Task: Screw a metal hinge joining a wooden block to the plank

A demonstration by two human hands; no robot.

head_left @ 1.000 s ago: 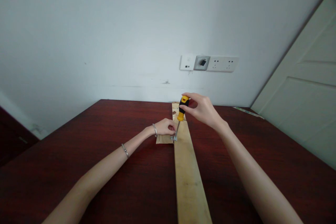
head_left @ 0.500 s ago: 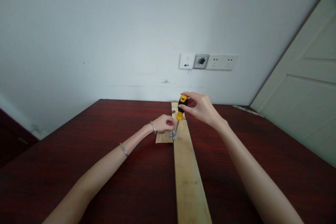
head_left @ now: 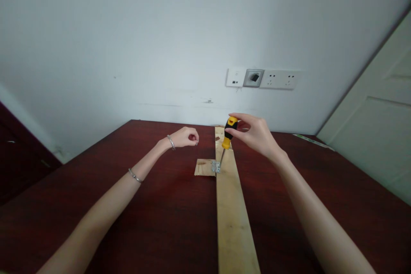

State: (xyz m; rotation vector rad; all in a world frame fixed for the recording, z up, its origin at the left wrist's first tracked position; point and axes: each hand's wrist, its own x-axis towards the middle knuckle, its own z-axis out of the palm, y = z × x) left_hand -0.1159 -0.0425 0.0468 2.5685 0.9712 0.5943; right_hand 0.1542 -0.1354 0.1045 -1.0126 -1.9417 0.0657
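Observation:
My right hand (head_left: 253, 130) grips a yellow and black screwdriver (head_left: 230, 130) by its handle. The shaft slants down to a small silver hinge (head_left: 216, 166), its tip at the hinge's right leaf. That hinge bridges a long wooden board (head_left: 233, 209) and a short wood piece (head_left: 204, 168) butted against the board's left side. My left hand (head_left: 186, 138) hovers over the table left of the board, apart from the hinge, fingers curled into a pinch. Whatever sits between those fingertips is too small to make out.
The dark red table (head_left: 154, 214) meets a white wall (head_left: 160, 43) at the back. Wall sockets (head_left: 278, 79) with a black plug (head_left: 254, 78) are above it. A thin pale strip (head_left: 313, 141) lies at the back right, near a white door (head_left: 379, 137).
My left hand has moved away from the hinge, up and to the left, uncovering the short wood piece. The screwdriver stays at the hinge in my right hand. The view has shifted slightly.

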